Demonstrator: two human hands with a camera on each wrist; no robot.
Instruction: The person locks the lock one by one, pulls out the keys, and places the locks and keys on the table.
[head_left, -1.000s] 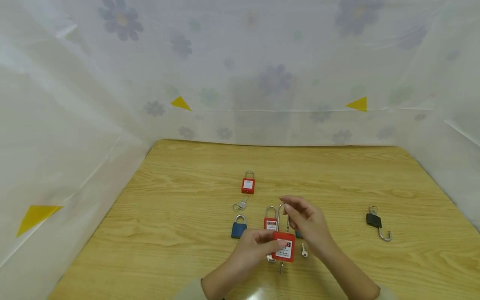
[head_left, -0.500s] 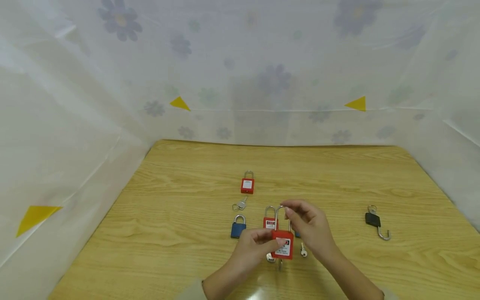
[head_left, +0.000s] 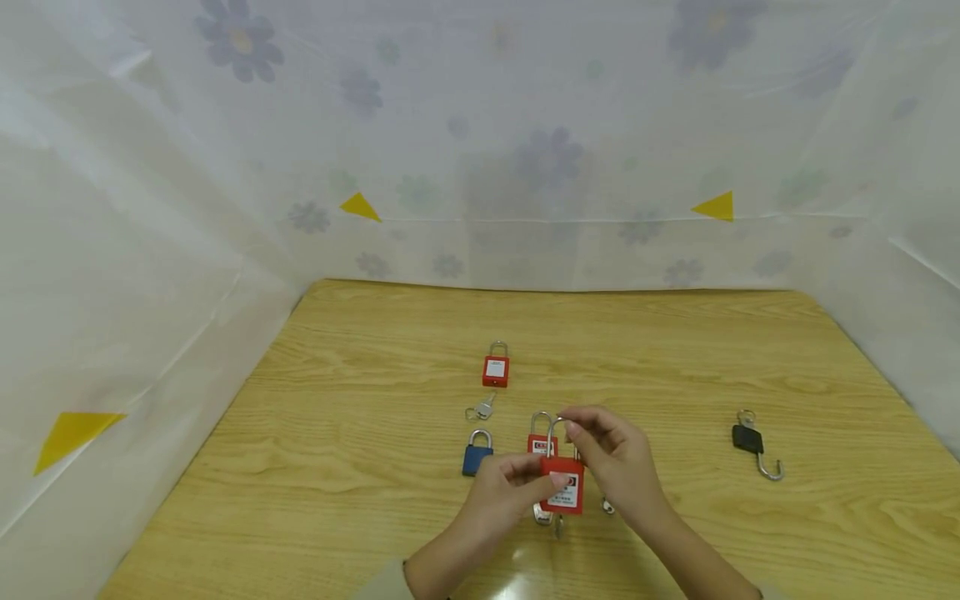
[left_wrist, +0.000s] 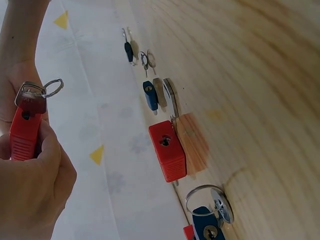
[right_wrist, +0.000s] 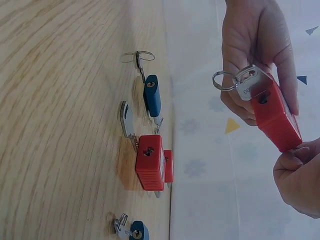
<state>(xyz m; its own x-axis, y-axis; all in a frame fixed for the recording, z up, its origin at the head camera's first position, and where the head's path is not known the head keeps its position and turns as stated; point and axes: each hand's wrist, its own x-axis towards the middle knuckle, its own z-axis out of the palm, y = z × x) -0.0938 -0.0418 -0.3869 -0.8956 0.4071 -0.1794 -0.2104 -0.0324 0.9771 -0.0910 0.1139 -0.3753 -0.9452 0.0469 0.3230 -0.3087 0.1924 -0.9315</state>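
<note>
My left hand (head_left: 491,504) grips the body of a red padlock (head_left: 564,493) above the table, its thumb on the white label. A key (right_wrist: 250,82) with a ring is in the bottom of that padlock. My right hand (head_left: 621,462) pinches the top of the metal shackle; both shackle legs reach down to the body, though the right one is partly covered by fingers. Behind the held padlock, another red padlock (head_left: 542,443) lies on the table with a key (left_wrist: 171,97) at its keyhole.
Beyond lie a third red padlock (head_left: 496,370) and a loose key (head_left: 484,407). A blue padlock (head_left: 477,459) lies left; a second blue padlock (right_wrist: 152,95) is hidden in the head view. At right is a black padlock (head_left: 747,438) with its shackle swung out.
The shackle has gone down toward the body; its free leg stood clear above the body earlier. My right hand has lowered slightly, and the padlock body has risen a little.
</note>
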